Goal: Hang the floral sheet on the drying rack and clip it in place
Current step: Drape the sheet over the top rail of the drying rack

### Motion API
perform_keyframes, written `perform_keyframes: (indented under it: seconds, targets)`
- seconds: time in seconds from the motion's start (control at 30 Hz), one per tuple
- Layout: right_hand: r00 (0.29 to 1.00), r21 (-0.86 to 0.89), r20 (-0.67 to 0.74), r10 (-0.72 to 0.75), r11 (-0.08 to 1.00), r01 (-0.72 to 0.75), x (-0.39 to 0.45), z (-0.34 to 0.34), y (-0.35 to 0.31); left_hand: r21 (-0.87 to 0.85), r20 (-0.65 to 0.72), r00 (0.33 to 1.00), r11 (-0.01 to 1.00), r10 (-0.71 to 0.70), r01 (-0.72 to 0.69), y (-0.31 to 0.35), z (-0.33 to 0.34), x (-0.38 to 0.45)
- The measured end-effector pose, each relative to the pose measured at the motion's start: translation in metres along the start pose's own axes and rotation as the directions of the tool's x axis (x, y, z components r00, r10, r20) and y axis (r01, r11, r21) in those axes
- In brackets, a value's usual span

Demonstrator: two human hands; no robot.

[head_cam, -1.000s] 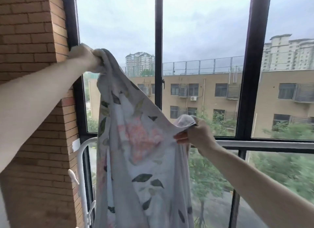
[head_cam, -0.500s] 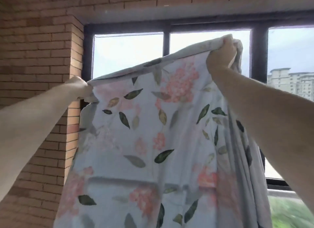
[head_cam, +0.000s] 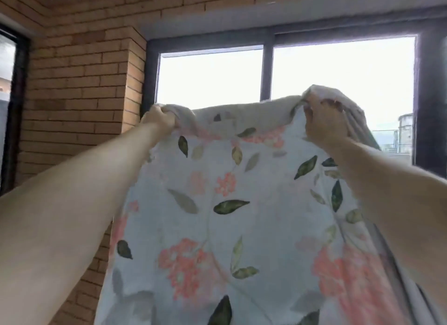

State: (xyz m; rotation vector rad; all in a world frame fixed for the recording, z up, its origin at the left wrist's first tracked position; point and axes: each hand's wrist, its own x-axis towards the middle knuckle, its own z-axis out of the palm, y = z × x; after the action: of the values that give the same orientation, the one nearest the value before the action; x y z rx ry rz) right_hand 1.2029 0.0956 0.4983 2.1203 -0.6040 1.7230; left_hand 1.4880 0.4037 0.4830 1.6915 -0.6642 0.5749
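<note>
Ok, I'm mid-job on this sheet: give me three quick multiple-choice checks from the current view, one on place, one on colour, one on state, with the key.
1. The wall left of the window is: A tiled; B brick; C glass.
2. The flowers printed on the floral sheet are: A blue; B yellow; C pink-coral.
3. The sheet's top edge is: A gripped by both hands; B clipped to a rail; C held by one hand only.

Key: B, the brick wall runs up to the window frame. C, coral blooms sit among green leaves. A, the left hand and the right hand each bunch the top edge; no clip or rack shows.
</note>
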Motion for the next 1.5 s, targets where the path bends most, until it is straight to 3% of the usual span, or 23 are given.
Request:
perform_keyframes:
  seconds: [0.17, 0.23, 0.37, 0.53, 0.6, 0.67, 0.73, 0.8, 0.87, 0.9, 1.0, 1.1, 1.17, 1.2, 1.27, 1.33, 1.4, 1.5]
  targets:
    - [0.952, -0.106, 0.305, 0.007, 0.994, 0.027, -0.081, 0.065, 0.016, 0.397, 0.192, 0.981, 0.916, -0.021, -0.058, -0.058, 0.043, -0.035]
    - [0.92, -0.115, 0.391, -0.017, 0.991, 0.067, -0.108, 0.082, 0.02, 0.473, 0.267, 0.96, 0.879, -0.081, -0.057, -0.077, 0.056, -0.041]
    - [0.833, -0.06, 0.553, 0.022, 0.998, 0.013, -0.161, 0.105, 0.022, 0.552, 0.365, 0.917, 0.831, -0.159, -0.075, -0.101, 0.078, -0.063]
    - [0.617, -0.087, 0.781, 0.1, 0.995, -0.051, -0.224, 0.129, 0.023, 0.615, 0.46, 0.863, 0.777, -0.21, -0.138, -0.125, 0.1, -0.088]
    - [0.485, -0.135, 0.863, 0.138, 0.99, -0.04, -0.252, 0.139, 0.027, 0.62, 0.516, 0.824, 0.766, -0.233, -0.171, -0.137, 0.112, -0.099]
    - [0.233, -0.222, 0.95, 0.209, 0.974, 0.034, -0.268, 0.141, 0.023, 0.629, 0.599, 0.743, 0.75, -0.299, -0.205, -0.145, 0.121, -0.112]
    - [-0.03, -0.276, 0.959, 0.28, 0.956, 0.1, -0.273, 0.137, 0.015, 0.651, 0.67, 0.605, 0.732, -0.43, -0.2, -0.148, 0.124, -0.127]
    - [-0.248, -0.28, 0.925, 0.286, 0.958, 0.061, -0.273, 0.135, 0.007, 0.66, 0.723, 0.431, 0.723, -0.539, -0.203, -0.147, 0.124, -0.14]
    - [-0.389, -0.305, 0.883, 0.263, 0.951, -0.049, -0.275, 0.141, 0.005, 0.629, 0.766, 0.34, 0.745, -0.546, -0.222, -0.134, 0.121, -0.151]
    - [-0.414, -0.322, 0.873, 0.256, 0.942, -0.097, -0.278, 0.143, 0.005, 0.581, 0.801, 0.334, 0.781, -0.498, -0.23, -0.124, 0.117, -0.158]
    - [-0.371, -0.301, 0.9, 0.229, 0.942, -0.148, -0.28, 0.145, 0.003, 0.346, 0.898, 0.364, 0.907, -0.246, -0.241, -0.091, 0.103, -0.184]
    - [-0.277, -0.191, 0.951, 0.139, 0.967, -0.171, -0.276, 0.134, -0.014, 0.184, 0.956, 0.268, 0.954, -0.117, -0.238, -0.055, 0.073, -0.23]
    - [-0.208, -0.103, 0.976, 0.056, 0.969, -0.223, -0.268, 0.126, -0.028, 0.175, 0.974, 0.19, 0.943, -0.124, -0.282, -0.044, 0.056, -0.26]
    - [-0.166, -0.056, 0.986, 0.01, 0.96, -0.273, -0.262, 0.12, -0.036, 0.203, 0.972, 0.182, 0.921, -0.148, -0.332, -0.045, 0.05, -0.273]
    - [-0.057, 0.05, 0.995, -0.077, 0.929, -0.367, -0.246, 0.107, -0.054, 0.274, 0.958, 0.2, 0.869, -0.207, -0.411, -0.051, 0.04, -0.293]
    - [0.061, 0.153, 0.988, -0.14, 0.909, -0.389, -0.229, 0.086, -0.074, 0.31, 0.941, 0.258, 0.867, -0.22, -0.39, -0.06, 0.04, -0.301]
    - [0.16, 0.259, 0.963, -0.216, 0.903, -0.343, -0.22, 0.056, -0.093, 0.335, 0.915, 0.348, 0.868, -0.206, -0.368, -0.067, 0.041, -0.304]
    - [0.359, 0.42, 0.878, -0.318, 0.871, -0.255, -0.232, -0.001, -0.107, 0.352, 0.889, 0.422, 0.854, -0.177, -0.383, -0.066, 0.042, -0.307]
